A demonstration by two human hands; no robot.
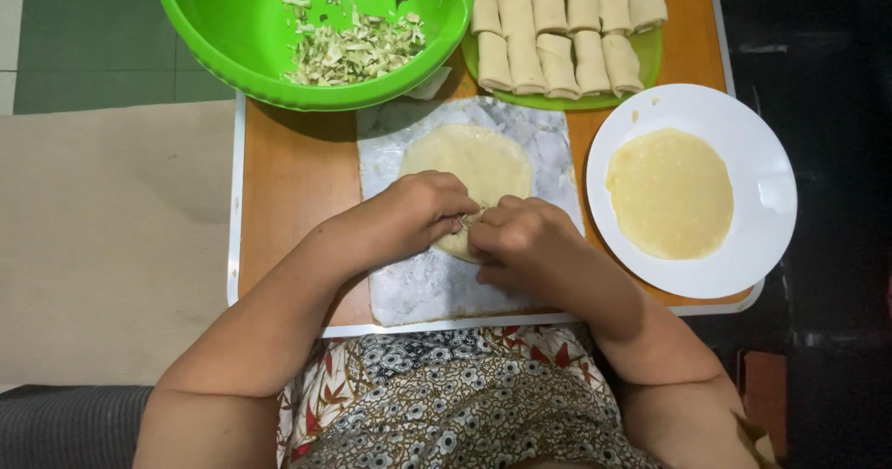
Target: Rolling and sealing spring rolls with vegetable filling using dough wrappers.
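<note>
Pale, round, thin dough wrapper (pixel 476 160) lies on a marbled white plastic sheet (pixel 418 283) at the middle of the orange wooden surface (pixel 297 171). We see the left hand (pixel 418 213) and right hand (pixel 520 238) meeting at its near edge, fingers curled narrowly and pinching the folded dough (filling barely visible between them). Beyond stand a green plastic bowl (pixel 232 32) of shredded vegetables (pixel 358 51), a green plate of finished rolls (pixel 557 32), and, to the right, a white plate (pixel 762 190) with another wrapper.
</note>
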